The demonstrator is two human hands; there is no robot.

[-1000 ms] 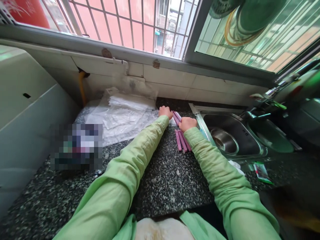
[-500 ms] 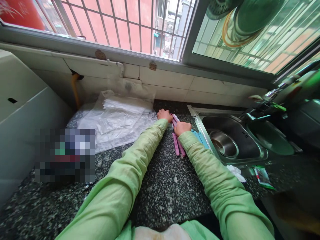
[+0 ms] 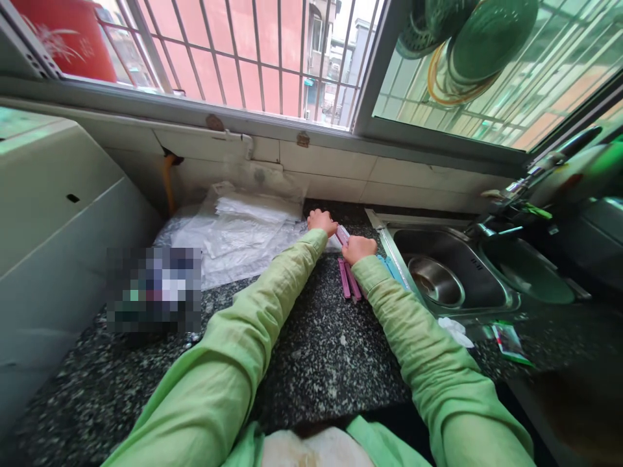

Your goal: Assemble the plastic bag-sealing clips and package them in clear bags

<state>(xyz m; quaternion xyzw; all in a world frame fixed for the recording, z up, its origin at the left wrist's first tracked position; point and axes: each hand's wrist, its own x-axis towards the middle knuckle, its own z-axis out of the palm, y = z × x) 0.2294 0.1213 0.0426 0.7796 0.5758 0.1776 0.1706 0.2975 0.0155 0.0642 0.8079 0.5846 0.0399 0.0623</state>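
A slim pink plastic strip, like a bag-sealing clip point(image 3: 342, 234), spans the gap between my two hands. My left hand point(image 3: 321, 222) has its fingers curled at the strip's far end. Closer to me, my right hand point(image 3: 359, 249) is closed round the near part. Several more pink clips point(image 3: 345, 280) lie on the counter just below my right hand. Light blue clips point(image 3: 390, 268) lie to its right, partly hidden by my wrist and sleeve. Clear plastic bags point(image 3: 243, 227) are spread out left of my left hand.
The speckled dark counter point(image 3: 331, 363) runs beneath my arms. A steel sink point(image 3: 511, 299) with a faucet point(image 3: 491, 228) is at right. White tissue point(image 3: 455, 331) and a small packet point(image 3: 511, 342) lie before it. A blurred-out item point(image 3: 153, 288) sits at left, near a pale appliance point(image 3: 63, 194).
The view has shifted slightly, showing more at the left. Both hands stay on the pink clip, which now shows a paler face between them.
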